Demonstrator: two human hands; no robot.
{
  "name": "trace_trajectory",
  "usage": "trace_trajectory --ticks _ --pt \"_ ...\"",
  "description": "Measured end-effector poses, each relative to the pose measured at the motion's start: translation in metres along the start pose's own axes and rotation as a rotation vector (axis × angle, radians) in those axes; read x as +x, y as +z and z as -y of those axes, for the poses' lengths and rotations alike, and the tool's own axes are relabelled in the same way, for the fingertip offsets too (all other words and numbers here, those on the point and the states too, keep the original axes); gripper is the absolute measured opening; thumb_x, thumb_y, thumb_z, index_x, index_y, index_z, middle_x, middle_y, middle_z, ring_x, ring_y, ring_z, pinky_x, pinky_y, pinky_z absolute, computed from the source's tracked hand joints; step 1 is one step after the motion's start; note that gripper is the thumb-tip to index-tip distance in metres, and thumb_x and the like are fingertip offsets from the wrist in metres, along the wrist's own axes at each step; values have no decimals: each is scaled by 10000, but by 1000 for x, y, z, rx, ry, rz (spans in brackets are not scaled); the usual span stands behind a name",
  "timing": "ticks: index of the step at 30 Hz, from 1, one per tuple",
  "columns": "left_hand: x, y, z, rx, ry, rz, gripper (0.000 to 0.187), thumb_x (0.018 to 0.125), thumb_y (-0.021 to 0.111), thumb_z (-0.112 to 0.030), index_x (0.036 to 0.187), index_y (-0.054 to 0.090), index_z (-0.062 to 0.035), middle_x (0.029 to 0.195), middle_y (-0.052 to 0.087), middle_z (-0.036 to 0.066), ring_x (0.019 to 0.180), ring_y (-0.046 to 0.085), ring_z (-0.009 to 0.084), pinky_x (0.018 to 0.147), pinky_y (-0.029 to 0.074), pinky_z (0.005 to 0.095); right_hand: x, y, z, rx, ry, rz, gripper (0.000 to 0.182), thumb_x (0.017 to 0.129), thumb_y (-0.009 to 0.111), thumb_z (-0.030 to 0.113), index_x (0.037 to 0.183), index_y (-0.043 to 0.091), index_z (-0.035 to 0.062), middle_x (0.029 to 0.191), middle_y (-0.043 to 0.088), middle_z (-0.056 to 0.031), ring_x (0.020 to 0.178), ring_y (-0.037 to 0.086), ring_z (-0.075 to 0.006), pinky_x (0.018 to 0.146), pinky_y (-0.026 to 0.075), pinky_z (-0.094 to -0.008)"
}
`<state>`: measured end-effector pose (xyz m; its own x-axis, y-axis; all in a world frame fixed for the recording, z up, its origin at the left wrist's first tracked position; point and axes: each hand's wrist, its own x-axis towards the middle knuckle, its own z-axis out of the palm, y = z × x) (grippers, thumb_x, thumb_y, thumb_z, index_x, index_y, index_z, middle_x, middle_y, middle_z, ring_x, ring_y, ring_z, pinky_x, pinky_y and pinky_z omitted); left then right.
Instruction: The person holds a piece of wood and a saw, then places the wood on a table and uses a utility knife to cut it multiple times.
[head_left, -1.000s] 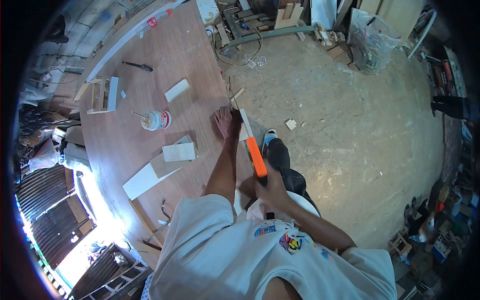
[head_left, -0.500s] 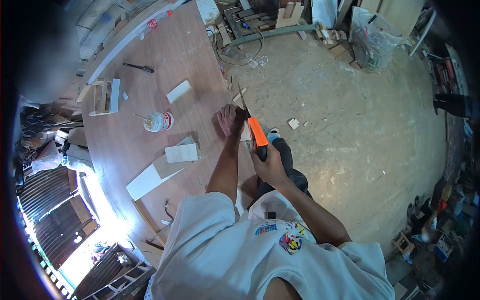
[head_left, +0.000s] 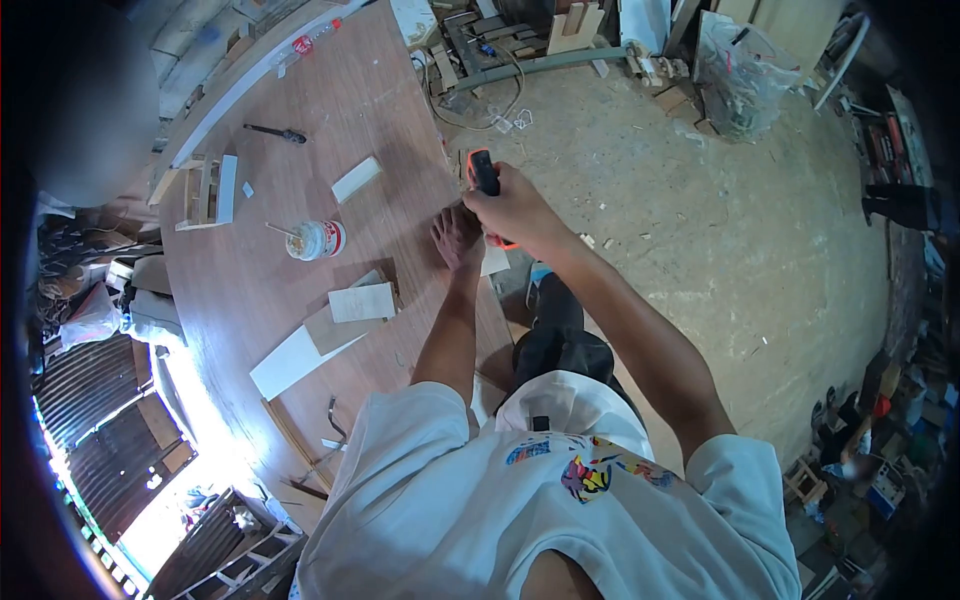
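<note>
A handsaw with an orange and black handle (head_left: 484,172) is in my right hand (head_left: 522,212), its fingers wrapped round the grip just beyond the table's edge. Its blade is mostly hidden behind the hand. My left hand (head_left: 458,238) lies on the edge of the wooden table (head_left: 400,110), close beside the saw, with fingers stretched out over the surface. A pale board (head_left: 495,262) sticks out past the edge next to my left wrist; how far it runs under the hand is hidden.
On the table are a white block (head_left: 357,179), a jar with a stick in it (head_left: 316,241), a black tool (head_left: 275,133), white board pieces (head_left: 362,303) and a small wooden frame (head_left: 207,193). A plastic bag (head_left: 742,75) and wood scraps lie on the floor.
My right hand has moved forward and up with the saw, and the handle has turned upright beside my left hand. My left hand stays in place on the table edge.
</note>
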<state>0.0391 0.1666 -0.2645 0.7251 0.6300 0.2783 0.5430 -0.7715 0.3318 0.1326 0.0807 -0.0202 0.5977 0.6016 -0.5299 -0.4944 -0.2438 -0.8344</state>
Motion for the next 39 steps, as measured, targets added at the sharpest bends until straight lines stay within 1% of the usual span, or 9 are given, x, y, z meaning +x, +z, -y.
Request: trace_trajectory --ticks 4,5,10,12,13,15,21,30,39 --pt "0 6 4 42 -8 47 244 810 552 -305 995 553 -147 991 548 56 995 502 249 811 375 389 -23 13 -12 -255 -166 -70 172 810 523 70 960 460 16 620 491 -64 443 480 -128 389 395 -304" --pt "-5 17 10 76 93 -195 205 817 530 -296 955 570 -149 974 549 49 975 505 240 790 374 388 -34 14 -19 -215 -143 -66 192 820 534 91 973 460 0 654 507 -85 522 523 -152 464 427 -312" --pt "11 -3 -7 17 -66 -31 129 807 539 -232 832 573 -111 888 552 70 892 514 279 778 382 405 -111 8 -25 -420 -219 -62 205 846 563 100 991 469 -12 769 533 -103 719 543 -167 646 436 -305" --pt "9 -10 -7 -88 -30 -57 99 801 546 -196 822 561 -100 861 550 87 873 517 292 774 387 408 -132 7 -37 -293 -184 -72 307 823 537 55 1094 428 -40 737 581 -239 715 647 -355 616 470 -392" --pt "10 -14 -9 -125 -46 -18 78 801 546 -169 820 558 -94 867 554 96 874 522 292 763 398 406 -134 7 -41 -293 -187 -72 307 823 537 55 1094 428 -40 737 581 -239 715 647 -355 616 470 -392" --pt "13 -8 -8 -151 -24 -62 73 804 544 -161 821 559 -92 859 556 97 874 525 287 759 403 404 -133 8 -53 -200 -229 -103 164 829 554 34 975 493 -6 721 507 -114 670 511 -126 607 426 -305" --pt "12 -11 -2 -119 64 -49 62 809 541 -137 823 564 -80 829 562 98 863 533 282 748 413 400 -59 14 -96 -346 -352 -184 180 808 548 24 977 498 -13 635 513 -118 596 559 -167 558 426 -331" --pt "11 -3 -3 -101 10 -96 70 809 555 -150 808 558 -80 838 571 90 846 536 285 746 402 401 -144 19 -68 -220 -363 -145 243 803 567 24 1027 481 -12 647 546 -147 582 588 -228 556 439 -367" --pt "13 -5 -7 -28 -53 -110 69 806 553 -149 791 548 -82 835 566 93 843 532 291 753 397 406 -73 12 -99 -327 -347 -156 262 807 585 31 1046 487 -8 664 540 -165 592 594 -218 554 438 -356"
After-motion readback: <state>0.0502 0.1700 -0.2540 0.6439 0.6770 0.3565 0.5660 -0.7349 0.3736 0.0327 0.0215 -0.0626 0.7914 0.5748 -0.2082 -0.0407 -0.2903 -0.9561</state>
